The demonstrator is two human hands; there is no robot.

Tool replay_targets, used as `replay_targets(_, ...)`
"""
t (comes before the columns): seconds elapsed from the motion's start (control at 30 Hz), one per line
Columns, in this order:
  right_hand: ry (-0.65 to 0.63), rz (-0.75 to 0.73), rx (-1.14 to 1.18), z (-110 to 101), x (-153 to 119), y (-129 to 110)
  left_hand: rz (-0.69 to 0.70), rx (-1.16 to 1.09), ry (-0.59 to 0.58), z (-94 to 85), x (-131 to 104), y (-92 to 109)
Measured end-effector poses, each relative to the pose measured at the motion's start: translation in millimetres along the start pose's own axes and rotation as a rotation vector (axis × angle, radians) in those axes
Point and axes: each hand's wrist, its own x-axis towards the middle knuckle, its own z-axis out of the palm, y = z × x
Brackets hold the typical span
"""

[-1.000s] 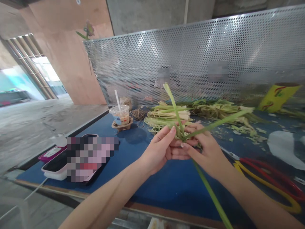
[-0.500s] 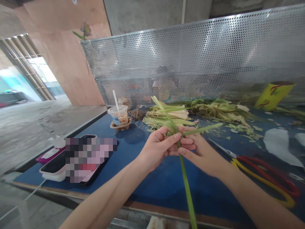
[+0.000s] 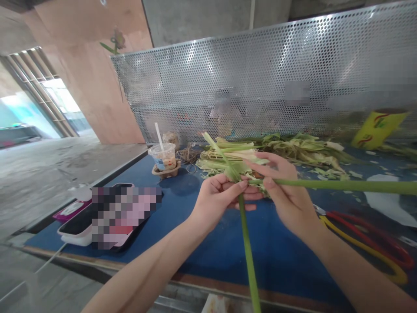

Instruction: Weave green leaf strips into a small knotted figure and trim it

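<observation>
My left hand (image 3: 216, 195) pinches a small folded crossing of long green leaf strips, thumb on top and fingers curled behind. One green leaf strip (image 3: 249, 256) hangs from that crossing toward the table's front edge, and its pale end points up and left. My right hand (image 3: 289, 195) pinches another leaf strip (image 3: 345, 185) between thumb and fingers just right of the crossing; this strip runs out level to the right edge of the view. Behind both hands lies a pile of cut leaf strips (image 3: 224, 152), partly covered by my fingers.
On the blue table (image 3: 208, 252), scissors (image 3: 365, 234) with red and yellow handles lie at right. Phones (image 3: 81, 219) lie at left, near a drink cup (image 3: 163, 156) in a carton holder. Leaf scraps (image 3: 302, 150), a yellow container (image 3: 379, 128) and a perforated metal screen (image 3: 260, 78) stand behind.
My right hand has lifted and turned, moving from beneath the crossing to its right. A strip now stretches rightward under its thumb. My left hand keeps its pinch.
</observation>
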Motion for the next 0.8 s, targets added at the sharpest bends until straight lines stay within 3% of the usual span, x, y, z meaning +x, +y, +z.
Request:
replay_targets(0.17,0.032,0.067,0.04,-1,3,0,0.007,0.018,0.006,2.6,-1,3)
replay_targets(0.3,-0.023,0.134,0.114,0,3,-2,0.034,-0.01,0.037,1.1,-1,6)
replay_targets(0.5,-0.073,0.019,0.077,2,0,-1,0.043,0.006,0.082,-2.1,1,2)
replay_targets(0.8,-0.106,0.226,0.394,9,-3,-1,0.105,-0.002,0.105,3.3,-3,2)
